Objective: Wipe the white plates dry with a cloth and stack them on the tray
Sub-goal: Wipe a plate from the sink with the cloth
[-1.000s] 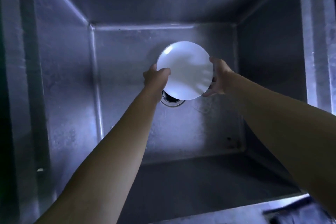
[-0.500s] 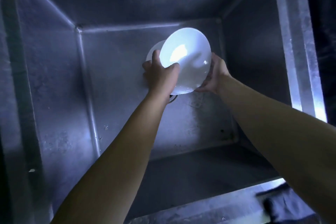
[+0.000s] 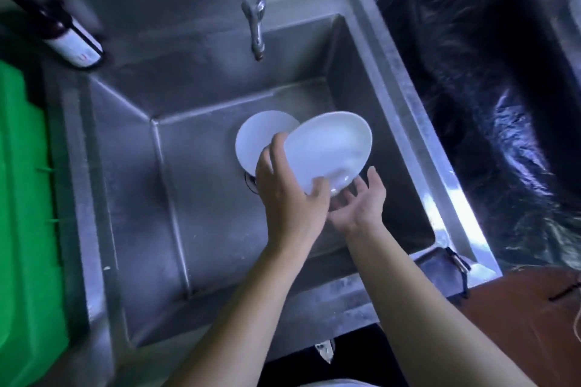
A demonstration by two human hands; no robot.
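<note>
the left hand point(image 3: 289, 198) grips the tilted upper plate point(image 3: 330, 148) by its near rim; the right hand point(image 3: 361, 204) lies open-fingered just beneath, nearest its lower edge.

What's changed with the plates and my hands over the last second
The left hand has lifted and tilted the top plate off the lower plate. The right hand has let go and now lies open under its rim. The lower plate stays over the drain in the sink.

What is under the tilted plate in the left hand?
A second white plate lies on the sink floor, partly covered by the tilted plate. The drain is mostly hidden.
</note>
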